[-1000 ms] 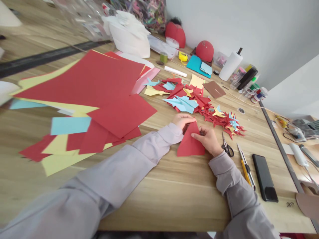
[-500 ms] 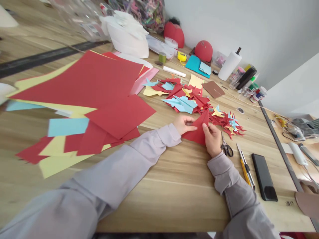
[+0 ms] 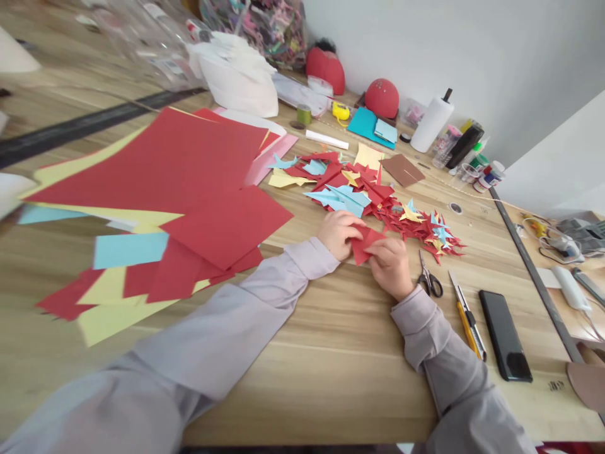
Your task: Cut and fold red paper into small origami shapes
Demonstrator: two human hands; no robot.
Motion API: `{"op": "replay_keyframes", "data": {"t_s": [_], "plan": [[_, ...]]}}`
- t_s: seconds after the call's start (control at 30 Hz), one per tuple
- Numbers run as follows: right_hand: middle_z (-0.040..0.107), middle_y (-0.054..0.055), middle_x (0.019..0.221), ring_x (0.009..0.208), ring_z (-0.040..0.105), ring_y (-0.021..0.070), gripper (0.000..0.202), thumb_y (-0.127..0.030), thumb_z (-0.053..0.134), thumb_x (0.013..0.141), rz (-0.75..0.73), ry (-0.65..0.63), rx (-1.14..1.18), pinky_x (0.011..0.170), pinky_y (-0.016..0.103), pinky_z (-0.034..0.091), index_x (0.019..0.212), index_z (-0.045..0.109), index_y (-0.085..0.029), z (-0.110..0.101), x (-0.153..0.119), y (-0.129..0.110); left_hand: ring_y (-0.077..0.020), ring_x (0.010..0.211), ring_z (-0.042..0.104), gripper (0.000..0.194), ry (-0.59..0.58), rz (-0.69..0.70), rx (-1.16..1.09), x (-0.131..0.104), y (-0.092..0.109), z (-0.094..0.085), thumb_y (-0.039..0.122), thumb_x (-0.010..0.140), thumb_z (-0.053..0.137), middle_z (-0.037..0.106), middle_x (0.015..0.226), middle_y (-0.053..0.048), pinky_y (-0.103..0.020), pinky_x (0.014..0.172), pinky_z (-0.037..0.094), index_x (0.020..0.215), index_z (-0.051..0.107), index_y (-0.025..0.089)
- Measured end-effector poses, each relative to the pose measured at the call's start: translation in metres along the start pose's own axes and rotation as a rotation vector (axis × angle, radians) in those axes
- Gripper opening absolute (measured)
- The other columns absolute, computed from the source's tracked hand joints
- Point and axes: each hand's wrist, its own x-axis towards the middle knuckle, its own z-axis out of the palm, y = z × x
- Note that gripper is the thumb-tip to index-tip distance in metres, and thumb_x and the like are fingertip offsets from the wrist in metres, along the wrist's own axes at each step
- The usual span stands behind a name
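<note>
A small piece of folded red paper point(image 3: 363, 244) is held between both hands, just above the wooden table. My left hand point(image 3: 339, 233) grips its left edge, fingers curled over the top. On the other side my right hand point(image 3: 390, 261) pinches the right part between thumb and fingers. The fingers cover some of the folds. Right behind the hands lies a long heap of folded paper pieces point(image 3: 378, 195), mostly red with some blue and yellow; several look like pointed stars. A blue folded paper plane point(image 3: 341, 199) rests on the heap's near side.
Large red and yellow sheets point(image 3: 155, 157) and smaller cut pieces spread over the left. Scissors point(image 3: 429, 280), a yellow utility knife point(image 3: 467, 318) and a black phone point(image 3: 505, 334) lie on the right. White tissues point(image 3: 236, 75) and bottles stand at the back.
The red paper has gone from a larger pointed triangle to a smaller, more compact shape. Both hands have shifted their grip on it, and my left fingers now curl over its top.
</note>
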Motion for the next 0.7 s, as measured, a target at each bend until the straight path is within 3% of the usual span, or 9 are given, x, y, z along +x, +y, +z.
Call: {"op": "replay_keyframes", "data": {"t_s": [0.13,0.27,0.4,0.7], "plan": [[0.068,0.004,0.087,0.083,0.06,0.0188,0.019,-0.011,0.054,0.076,0.047,-0.191,0.04,0.078,0.034,0.043,0.083,0.068,-0.021,0.004,0.0,0.003,-0.028,0.101,0.055,0.018,-0.163,0.016,0.13,-0.004,-0.001,-0.005,0.013,0.064,0.058,0.069,0.104,-0.005,-0.048,0.086,0.041,0.072,0.07,0.021],[0.067,0.005,0.089,0.085,0.059,0.0194,0.021,-0.011,0.053,0.074,0.086,-0.209,0.05,0.079,0.033,0.042,0.085,0.067,-0.02,0.002,0.001,0.0,-0.0277,0.103,0.052,0.013,-0.191,0.123,0.15,-0.008,0.007,-0.015,0.018,0.065,0.059,0.065,0.109,-0.006,-0.046,0.087,0.038,0.074,0.068,0.019],[0.066,0.007,0.099,0.092,0.056,0.0219,0.023,-0.013,0.056,0.072,0.109,-0.2,-0.029,0.081,0.035,0.04,0.092,0.066,-0.019,-0.001,0.002,-0.006,-0.0225,0.087,0.054,0.01,-0.284,0.126,0.151,-0.013,0.012,-0.021,0.021,0.069,0.057,0.067,0.089,-0.005,-0.041,0.079,0.037,0.075,0.066,0.019],[0.066,0.006,0.094,0.087,0.056,0.0209,0.013,-0.02,0.06,0.073,0.144,-0.235,-0.054,0.082,0.038,0.037,0.085,0.065,-0.019,-0.008,0.003,-0.015,-0.0212,0.086,0.058,0.01,-0.251,0.106,0.052,-0.021,0.014,-0.027,0.018,0.07,0.056,0.069,0.085,-0.004,-0.04,0.082,0.039,0.075,0.064,0.019]]}}
